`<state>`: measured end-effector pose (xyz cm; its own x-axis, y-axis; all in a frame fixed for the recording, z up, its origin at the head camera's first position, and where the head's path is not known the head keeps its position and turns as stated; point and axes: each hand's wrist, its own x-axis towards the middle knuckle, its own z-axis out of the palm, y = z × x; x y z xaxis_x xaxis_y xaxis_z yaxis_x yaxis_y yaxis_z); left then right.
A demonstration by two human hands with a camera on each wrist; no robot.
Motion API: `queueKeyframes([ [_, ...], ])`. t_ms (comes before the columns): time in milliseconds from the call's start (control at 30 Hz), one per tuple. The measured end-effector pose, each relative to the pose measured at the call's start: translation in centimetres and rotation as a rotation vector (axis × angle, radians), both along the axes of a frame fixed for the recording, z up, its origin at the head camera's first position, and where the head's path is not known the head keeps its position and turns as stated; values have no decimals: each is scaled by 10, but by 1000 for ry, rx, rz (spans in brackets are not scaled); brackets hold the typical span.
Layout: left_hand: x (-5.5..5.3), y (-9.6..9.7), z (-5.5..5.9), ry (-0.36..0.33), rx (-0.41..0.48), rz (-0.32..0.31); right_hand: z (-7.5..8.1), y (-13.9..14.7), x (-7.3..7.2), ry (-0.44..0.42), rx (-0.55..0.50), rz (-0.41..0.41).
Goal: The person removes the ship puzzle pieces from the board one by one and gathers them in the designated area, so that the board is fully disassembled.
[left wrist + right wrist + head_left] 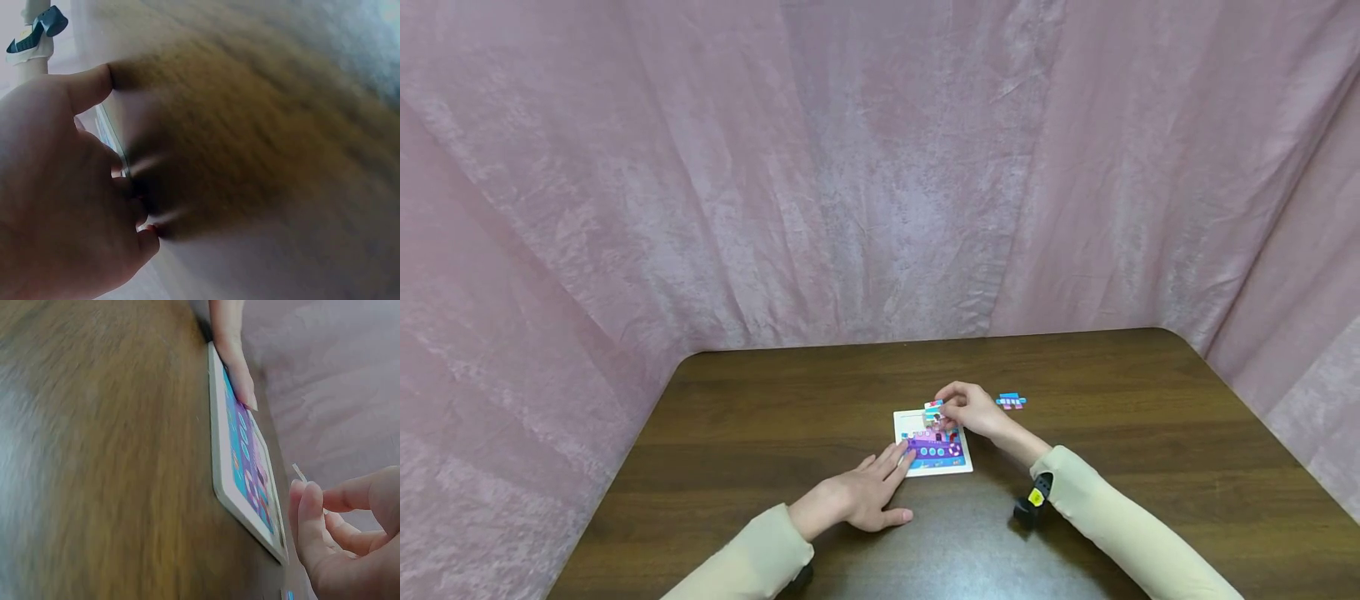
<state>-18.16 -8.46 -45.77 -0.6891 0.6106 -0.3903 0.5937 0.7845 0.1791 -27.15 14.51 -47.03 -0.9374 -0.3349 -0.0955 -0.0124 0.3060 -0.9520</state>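
Observation:
A white-framed jigsaw board [967,463] with a purple, pink and blue picture lies flat on the table. My left hand [868,492] rests at its left side, fingers extended over the frame's edge and thumb spread out on the tabletop. In the left wrist view the same hand [62,187] hides most of the board. My right hand [976,410] pinches a small colourful jigsaw piece [932,408] between thumb and fingers over the board's far part. Edge-on, the piece [299,472] shows thin and raised above the board in the right wrist view.
Right of the board, beyond the right hand, lies a blue and pink group of jigsaw pieces [1011,401]. The brown wooden table [790,400] ends at a pink curtain [880,183] behind it. A dark wrist camera [1028,510] hangs under the right wrist.

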Motion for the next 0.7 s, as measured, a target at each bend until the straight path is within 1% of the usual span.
queueKeyframes([
  [200, 1, -1, 0, 6, 2, 3, 0, 14, -1, -22, -51, -25],
  [433, 1, -1, -1, 11, 8, -6, 4, 31, 0, -40, -65, -32],
  [700, 2, -1, -1, 11, 5, -9, 5, 53, 0, -24, -48, -83],
])
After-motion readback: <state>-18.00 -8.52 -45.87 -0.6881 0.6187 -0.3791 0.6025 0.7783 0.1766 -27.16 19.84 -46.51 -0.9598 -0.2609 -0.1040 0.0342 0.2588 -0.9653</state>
